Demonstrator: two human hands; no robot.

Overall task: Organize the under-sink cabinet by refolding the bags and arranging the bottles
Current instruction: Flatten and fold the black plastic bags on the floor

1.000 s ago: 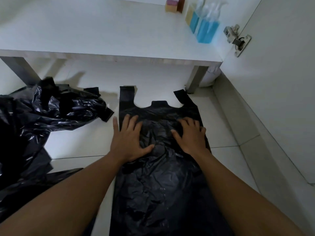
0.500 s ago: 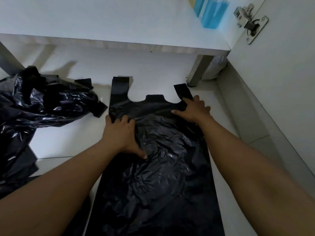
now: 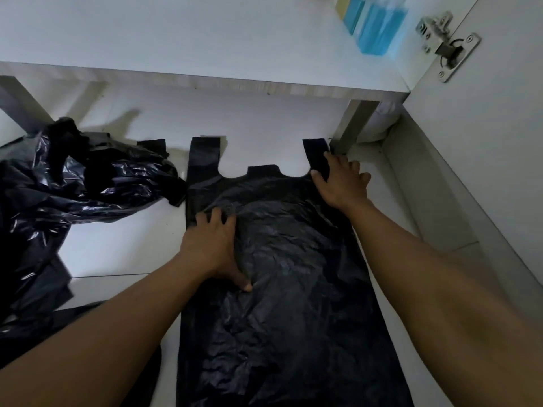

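A black plastic bag (image 3: 293, 289) lies spread flat on the white tiled floor, its two handles pointing toward the cabinet. My left hand (image 3: 214, 248) presses flat on the bag's upper left part, fingers spread. My right hand (image 3: 340, 180) lies flat on the bag's top right corner, at the base of the right handle. Spray bottles with blue liquid (image 3: 379, 27) stand on the cabinet shelf (image 3: 205, 39) at the top right.
A crumpled heap of black bags (image 3: 58, 201) lies on the floor to the left. The open cabinet door with a metal hinge (image 3: 446, 45) stands at the right. A cabinet leg (image 3: 352, 124) is just beyond the right handle.
My right hand has slid from the bag's middle up to its top right corner. My left hand has stayed on the upper left part. The view has moved closer to the cabinet.
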